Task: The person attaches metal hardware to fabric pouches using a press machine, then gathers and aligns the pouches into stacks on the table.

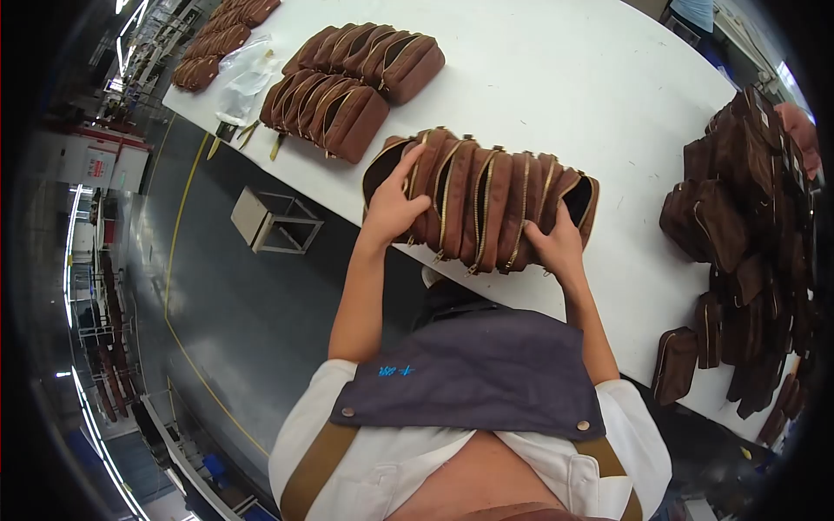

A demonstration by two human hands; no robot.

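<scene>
Several brown zippered pouches (491, 204) stand pressed side by side in a row at the near edge of the white table, their brass zippers facing up and partly unzipped. My left hand (398, 204) grips the left end of the row, its fingers reaching into or behind the dark opening of the end pouch. At the right end, my right hand (558, 241) clasps the row, thumb on the near side and fingers partly hidden in the open end pouch. The row is squeezed between both hands.
Two more rows of brown pouches (326, 113) stand on the white table (539, 78) at upper left, beside a clear plastic bag (246, 78). A tall pile of brown pouches (738, 234) covers the right end. A small stool (271, 219) stands on the floor at left.
</scene>
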